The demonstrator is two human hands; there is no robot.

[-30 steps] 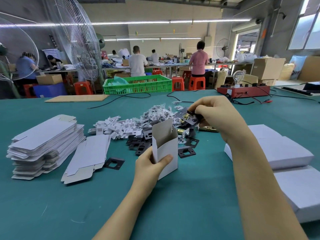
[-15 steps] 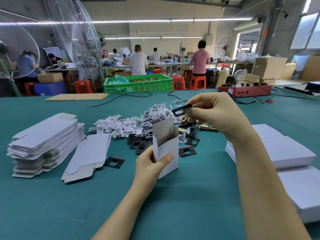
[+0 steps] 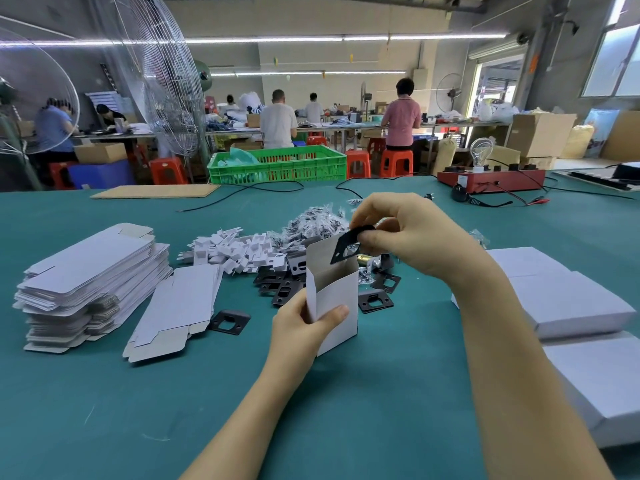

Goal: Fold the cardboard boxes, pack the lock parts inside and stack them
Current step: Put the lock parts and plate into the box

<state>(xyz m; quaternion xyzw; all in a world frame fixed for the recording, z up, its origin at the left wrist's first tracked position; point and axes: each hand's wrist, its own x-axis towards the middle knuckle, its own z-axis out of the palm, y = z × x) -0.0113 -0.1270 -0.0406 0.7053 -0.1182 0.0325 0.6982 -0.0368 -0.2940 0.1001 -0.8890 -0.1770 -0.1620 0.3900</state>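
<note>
Two hands work over the green desk (image 3: pixel 104 410). Our left hand (image 3: pixel 304 323) grips the upright white box (image 3: pixel 334 289) by its near corner, thumb curled across the front face, with the box's top flap open and standing up behind the mouth. Our right hand (image 3: pixel 412 233) pinches a black lock plate (image 3: pixel 346 245) between thumb and fingertips; the plate hangs tilted just above the open mouth of the box, its lower end in front of the raised flap. Half a second ago we held that plate higher and level, beyond the box — now it has come down and tipped toward the opening, while the left hand's hold on the box looks unchanged.

Behind the box lies a scatter of more black plates (image 3: pixel 284 289), one of them (image 3: pixel 375 302) just to the right of the box, another (image 3: pixel 229 322) by itself to the left. Farther back sit a heap of small white inserts (image 3: pixel 235 251) and a pile of little clear bags (image 3: pixel 315 223) — their contents are too blurred for us to tell. A tall stack of flat box blanks (image 3: pixel 90 271) stands at the left, with a few loose blanks (image 3: pixel 176 306) beside it. Finished white boxes (image 3: pixel 568 306) lie in a row along the right edge.
</note>
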